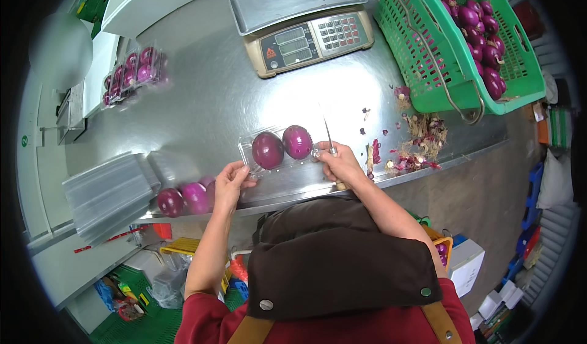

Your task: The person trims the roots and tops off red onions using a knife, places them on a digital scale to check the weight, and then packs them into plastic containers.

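A clear plastic clamshell tray (244, 149) holds two red onions, a darker one (268, 150) and a brighter one (297, 142). My left hand (233, 182) grips its left end between thumb and fingers. At its right end, my right hand (338, 163) pinches the corner and also holds a knife (328, 131) with a thin blade and a wooden handle, blade pointing away from me. Beyond my left hand, loose red onions (170, 202) lie near the table's front edge, beside a stack of clear plastic trays (110, 193).
A digital scale (316, 41) stands at the back of the steel table (197, 69). Packed onions (133, 71) lie at the back left. At right are a green plastic basket (424, 73) of red onions and scattered onion skins and root trimmings (424, 138).
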Motion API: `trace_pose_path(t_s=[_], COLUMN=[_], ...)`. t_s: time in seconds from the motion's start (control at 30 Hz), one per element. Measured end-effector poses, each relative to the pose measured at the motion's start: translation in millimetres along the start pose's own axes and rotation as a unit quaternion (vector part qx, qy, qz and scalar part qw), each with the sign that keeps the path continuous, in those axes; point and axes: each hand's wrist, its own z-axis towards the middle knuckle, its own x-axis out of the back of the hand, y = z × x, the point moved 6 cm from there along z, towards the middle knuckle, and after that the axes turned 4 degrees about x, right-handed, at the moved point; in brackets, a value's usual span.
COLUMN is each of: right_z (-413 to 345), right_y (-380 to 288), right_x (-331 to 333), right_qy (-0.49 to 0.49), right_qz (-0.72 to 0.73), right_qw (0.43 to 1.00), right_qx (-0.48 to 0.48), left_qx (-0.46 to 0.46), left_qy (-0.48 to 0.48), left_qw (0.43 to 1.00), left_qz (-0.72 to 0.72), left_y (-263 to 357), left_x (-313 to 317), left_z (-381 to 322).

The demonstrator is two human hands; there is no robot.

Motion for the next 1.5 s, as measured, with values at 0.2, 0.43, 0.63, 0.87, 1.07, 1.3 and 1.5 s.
trace_pose_path(t_s=[0.2, 0.43, 0.63, 0.87, 1.07, 1.3, 1.5], right_z=[-6.1, 9.5, 15.8, 26.7, 14.3, 13.8, -5.7], right_y=[-12.3, -15.3, -16.3, -9.5, -19.8, -25.9, 1.8], right_x=[5.7, 5.2, 3.8, 1.4, -67.5, -25.9, -13.4], right_qy=[0.004, 0.036, -0.002, 0.019, -0.043, -0.023, -0.002], right_qz=[0.104, -0.007, -0.044, -0.042, 0.046, -0.001, 0.016], right_qw=[0.994, 0.999, 0.999, 0.998, 0.998, 1.0, 0.999], right_qx=[-0.025, 0.015, 0.016, 0.032, 0.01, 0.002, -0.042], left_qx=[-0.014, 0.01, 0.022, 0.014, -0.093, -0.218, -0.327], left_qy=[-0.072, -0.064, -0.031, -0.029, 0.099, 0.207, 0.251], left_qw=[0.996, 0.997, 0.999, 0.999, 0.989, 0.787, 0.672], left_qz=[-0.048, -0.031, -0.017, 0.001, 0.051, 0.539, 0.616], left_y=[1.3, 4.4, 2.2, 2.8, 64.2, 118.0, 135.7], left_x=[-13.0, -27.4, -26.0, -21.9, 74.6, -1.8, 8.2], left_z=[-8.6, -14.9, 5.1, 20.4, 81.0, 24.7, 89.0])
